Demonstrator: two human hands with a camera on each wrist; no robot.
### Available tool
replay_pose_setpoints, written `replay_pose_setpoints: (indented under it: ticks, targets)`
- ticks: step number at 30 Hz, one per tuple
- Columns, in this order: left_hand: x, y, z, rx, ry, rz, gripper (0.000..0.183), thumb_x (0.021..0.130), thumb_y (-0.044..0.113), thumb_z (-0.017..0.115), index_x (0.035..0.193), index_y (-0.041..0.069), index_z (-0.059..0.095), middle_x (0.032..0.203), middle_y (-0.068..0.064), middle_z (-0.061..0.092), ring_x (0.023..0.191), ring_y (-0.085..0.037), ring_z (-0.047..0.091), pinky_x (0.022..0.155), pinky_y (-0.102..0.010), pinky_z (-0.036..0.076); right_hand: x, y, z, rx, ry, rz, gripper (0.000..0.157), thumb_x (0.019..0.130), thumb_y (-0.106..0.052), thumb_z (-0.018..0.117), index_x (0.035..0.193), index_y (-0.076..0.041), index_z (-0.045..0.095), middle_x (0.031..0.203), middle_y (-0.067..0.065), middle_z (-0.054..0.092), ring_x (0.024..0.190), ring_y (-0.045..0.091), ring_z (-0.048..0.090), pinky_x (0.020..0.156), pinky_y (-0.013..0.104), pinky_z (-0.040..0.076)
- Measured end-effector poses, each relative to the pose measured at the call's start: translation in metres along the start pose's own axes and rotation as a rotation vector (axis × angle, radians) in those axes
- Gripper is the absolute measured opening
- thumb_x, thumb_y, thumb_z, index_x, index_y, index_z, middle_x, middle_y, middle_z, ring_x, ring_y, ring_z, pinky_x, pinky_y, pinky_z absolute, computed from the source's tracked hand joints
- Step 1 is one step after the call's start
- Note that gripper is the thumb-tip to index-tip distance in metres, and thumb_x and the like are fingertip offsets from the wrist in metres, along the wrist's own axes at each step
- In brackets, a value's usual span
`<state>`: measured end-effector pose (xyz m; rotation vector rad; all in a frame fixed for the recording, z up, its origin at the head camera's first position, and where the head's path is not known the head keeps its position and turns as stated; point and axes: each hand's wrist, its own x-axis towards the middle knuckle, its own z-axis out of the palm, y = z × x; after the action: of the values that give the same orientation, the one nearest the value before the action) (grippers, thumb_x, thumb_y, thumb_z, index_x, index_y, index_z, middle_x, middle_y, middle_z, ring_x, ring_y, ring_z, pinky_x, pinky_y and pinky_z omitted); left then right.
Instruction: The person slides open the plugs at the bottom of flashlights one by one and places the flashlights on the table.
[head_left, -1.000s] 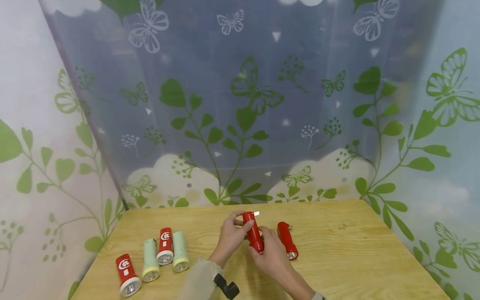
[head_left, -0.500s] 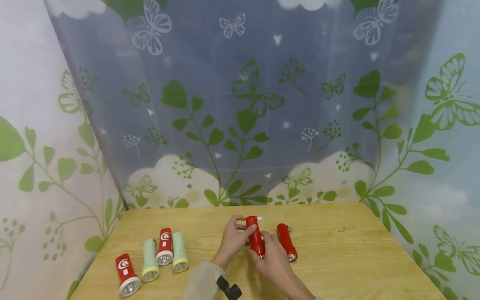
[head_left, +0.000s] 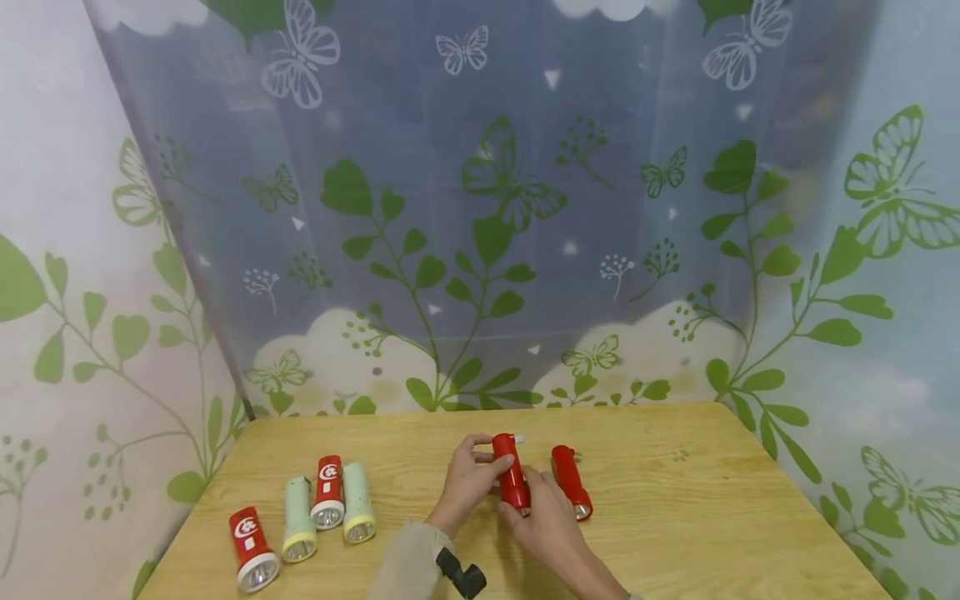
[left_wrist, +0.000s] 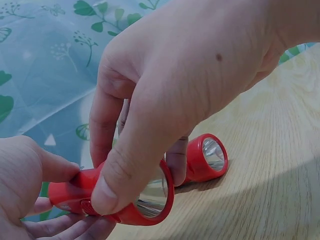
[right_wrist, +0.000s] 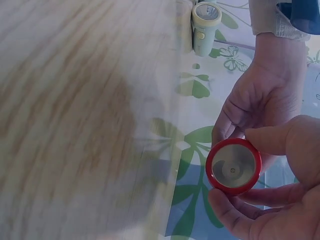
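In the head view, both hands hold a red flashlight (head_left: 510, 475) above the table, its lens end toward the person and a small pale plug piece jutting from its far end. My left hand (head_left: 468, 483) grips the rear part of the body, thumb on top. With thumb and fingers, my right hand (head_left: 551, 517) holds the lens end. Its red rim and round reflector (right_wrist: 233, 167) face the right wrist view. Just right of the hands a second red flashlight (head_left: 572, 483) lies on the wood; its lens (left_wrist: 213, 154) shows in the left wrist view.
On the table's left lie two red-and-white flashlights (head_left: 250, 542) and two pale green ones (head_left: 299, 521) with yellow rims, lenses toward the person. The wooden table (head_left: 697, 508) ends at a printed curtain (head_left: 480, 250) behind, with more printed sheets at both sides.
The held flashlight has come slightly nearer the person and stands a little more upright in view. Both hands keep their hold. The flashlights on the table have not moved.
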<state>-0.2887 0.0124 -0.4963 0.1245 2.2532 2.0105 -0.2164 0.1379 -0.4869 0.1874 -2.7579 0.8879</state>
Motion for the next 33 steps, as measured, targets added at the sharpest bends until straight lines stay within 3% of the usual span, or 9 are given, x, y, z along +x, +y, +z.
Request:
replay_pose_setpoints:
  ticks: [20,33]
  targets:
    - [0.005,-0.0048,0.0054,0.03,0.01,-0.008,0.058,0.077,0.028,0.07,0.124,0.007,0.044,0.103,-0.019,0.057,0.071,-0.016,0.063,0.062,-0.035,0.056,-0.0008,0.0022,0.0004,-0.003,-0.021,0.044,0.061,0.076,-0.03,0.07,0.125,-0.003,0.048,0.099,0.006,0.058,0.081,0.014,0.054,0.069,0.032,0.049]
    - [0.0078,-0.0067,0.0088,0.069,0.008,-0.003,0.056,0.077,0.031,0.07,0.123,0.008,0.048,0.096,-0.015,0.056,0.067,-0.015,0.062,0.063,-0.036,0.056,0.0017,0.0082,0.0014,0.018,-0.044,0.03,0.055,0.078,-0.027,0.068,0.124,-0.003,0.048,0.094,0.004,0.057,0.077,0.01,0.053,0.062,0.024,0.045]
